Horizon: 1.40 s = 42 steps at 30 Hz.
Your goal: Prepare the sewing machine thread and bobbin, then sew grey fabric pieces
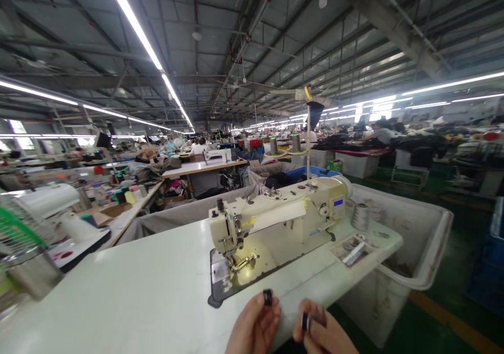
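My left hand [254, 326] sits at the bottom edge, fingers pinched on a small black part [268, 297], perhaps a bobbin. Beside it my right hand [321, 333] is closed round a second small dark round part [305, 321]. The two hands are close together, just in front of the near edge of the white sewing table [129, 291]. Beyond them a cream industrial sewing machine [275, 217] stands on the table. Its needle area [238, 257] is lit, with nothing under the foot.
A grey thread cone [360, 216] and a small tray of bits [352, 250] lie right of the machine. A large white bin [425, 238] stands at the right. A green fan guard [18, 238] is at the left. Other workstations and people fill the hall behind.
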Each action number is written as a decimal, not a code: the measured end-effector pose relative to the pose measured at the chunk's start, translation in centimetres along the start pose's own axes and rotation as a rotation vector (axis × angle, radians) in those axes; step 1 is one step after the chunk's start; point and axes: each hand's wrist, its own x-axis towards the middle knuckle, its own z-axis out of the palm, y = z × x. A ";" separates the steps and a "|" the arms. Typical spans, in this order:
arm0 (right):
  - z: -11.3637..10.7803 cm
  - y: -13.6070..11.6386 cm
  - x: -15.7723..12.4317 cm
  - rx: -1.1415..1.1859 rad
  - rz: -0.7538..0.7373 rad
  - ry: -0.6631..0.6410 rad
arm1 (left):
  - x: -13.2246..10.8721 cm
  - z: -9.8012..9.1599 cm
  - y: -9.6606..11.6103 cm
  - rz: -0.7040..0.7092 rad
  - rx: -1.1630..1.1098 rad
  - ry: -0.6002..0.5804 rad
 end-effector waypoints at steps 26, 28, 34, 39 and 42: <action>-1.6 -2.9 -0.4 -0.128 -0.045 0.561 | 1.0 2.5 0.3 0.305 0.638 0.026; -2.7 -3.5 -0.2 -0.222 -0.083 0.660 | 1.6 2.2 1.0 0.414 0.805 0.093; -9.7 -7.1 2.0 -0.919 -0.301 1.037 | 3.0 1.3 2.5 0.475 1.064 0.174; -13.8 -9.4 4.1 -1.312 -0.110 1.146 | 3.4 0.7 2.7 0.460 1.148 0.147; -14.8 -10.3 4.7 -1.379 0.038 1.099 | 3.5 0.4 2.8 0.443 1.143 0.162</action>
